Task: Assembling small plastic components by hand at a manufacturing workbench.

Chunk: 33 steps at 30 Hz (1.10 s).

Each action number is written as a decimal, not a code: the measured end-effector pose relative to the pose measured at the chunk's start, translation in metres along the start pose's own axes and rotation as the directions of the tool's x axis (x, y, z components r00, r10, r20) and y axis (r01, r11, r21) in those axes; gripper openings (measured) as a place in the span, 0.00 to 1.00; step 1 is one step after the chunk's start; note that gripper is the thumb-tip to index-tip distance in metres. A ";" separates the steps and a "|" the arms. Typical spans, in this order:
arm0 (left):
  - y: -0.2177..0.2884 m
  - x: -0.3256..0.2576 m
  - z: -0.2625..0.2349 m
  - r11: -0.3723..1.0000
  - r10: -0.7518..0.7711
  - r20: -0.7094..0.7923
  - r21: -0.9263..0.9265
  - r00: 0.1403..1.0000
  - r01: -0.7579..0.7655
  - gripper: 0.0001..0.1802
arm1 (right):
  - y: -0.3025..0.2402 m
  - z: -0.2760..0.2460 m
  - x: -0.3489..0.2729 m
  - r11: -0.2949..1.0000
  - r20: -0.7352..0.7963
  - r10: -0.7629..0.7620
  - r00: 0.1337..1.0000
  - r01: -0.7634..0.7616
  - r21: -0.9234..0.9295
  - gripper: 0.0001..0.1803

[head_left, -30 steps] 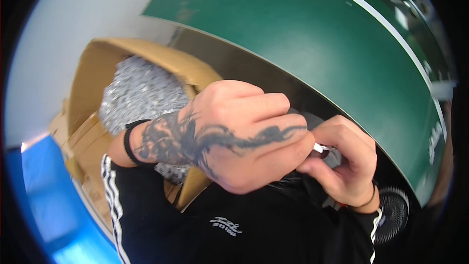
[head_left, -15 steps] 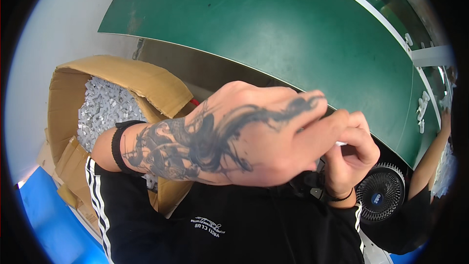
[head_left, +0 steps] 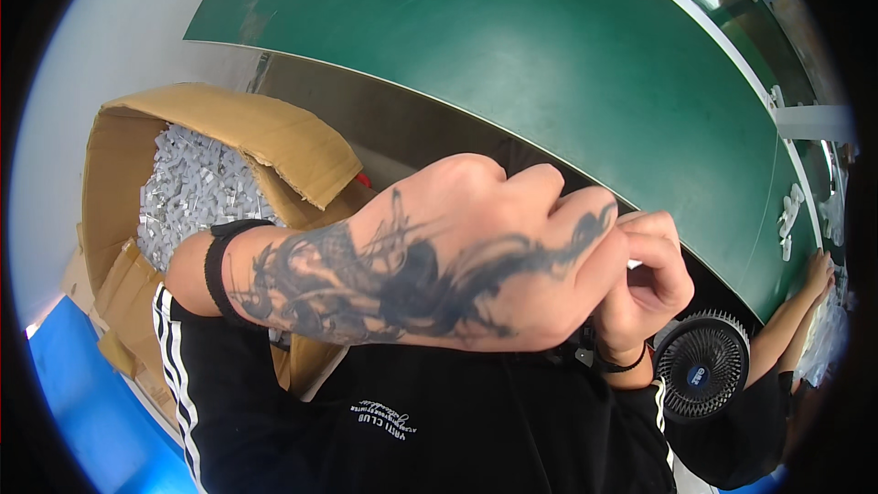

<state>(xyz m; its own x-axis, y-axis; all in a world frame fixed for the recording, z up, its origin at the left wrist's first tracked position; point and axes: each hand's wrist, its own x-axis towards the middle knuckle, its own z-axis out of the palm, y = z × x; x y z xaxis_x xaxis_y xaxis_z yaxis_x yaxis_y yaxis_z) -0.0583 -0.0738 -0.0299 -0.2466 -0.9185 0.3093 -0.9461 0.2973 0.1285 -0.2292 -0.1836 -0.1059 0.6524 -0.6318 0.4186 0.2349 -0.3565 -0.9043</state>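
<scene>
- Your left hand (head_left: 457,256), at centre, is fisted, covering your right hand (head_left: 645,279) at 3 o'clock, whose fingers curl; any held item cannot be told.
- Cardboard box (head_left: 274,133) of white parts, 10 o'clock.
- Green table (head_left: 512,46), 12 o'clock.

**Bright, even light; heavy fisheye bend**

Soft overhead light, with pale glare on the green table (head_left: 512,46) at upper right. The close left hand (head_left: 457,256) is slightly soft. Edges curve strongly, and a black vignette rings the frame.
</scene>
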 end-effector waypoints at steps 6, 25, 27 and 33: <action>-0.005 0.007 -0.001 0.829 -0.226 -0.076 -0.538 0.971 0.151 0.21 | 0.004 0.000 -0.003 0.966 -0.055 -0.020 0.998 0.034 0.257 0.08; 0.003 0.010 0.025 0.736 -0.377 -0.313 -0.672 0.872 0.077 0.15 | -0.004 0.016 -0.003 0.646 0.051 0.294 0.954 -0.238 0.725 0.13; -0.002 0.008 0.028 0.797 -0.226 -0.363 -0.603 0.904 -0.043 0.17 | -0.001 0.011 -0.005 0.678 0.077 0.250 0.965 -0.232 0.697 0.14; -0.004 0.005 0.029 0.701 -0.330 -0.293 -0.713 0.897 0.025 0.17 | -0.002 0.016 -0.002 0.661 0.072 0.261 0.963 -0.232 0.714 0.14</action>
<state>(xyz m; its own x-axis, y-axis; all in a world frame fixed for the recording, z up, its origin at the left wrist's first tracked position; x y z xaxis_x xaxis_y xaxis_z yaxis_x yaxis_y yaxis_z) -0.0624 -0.0874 -0.0561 0.1521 -0.8459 0.5112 -0.5194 0.3716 0.7695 -0.2193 -0.1705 -0.1066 0.7409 -0.6519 0.1614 0.5183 0.4023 -0.7547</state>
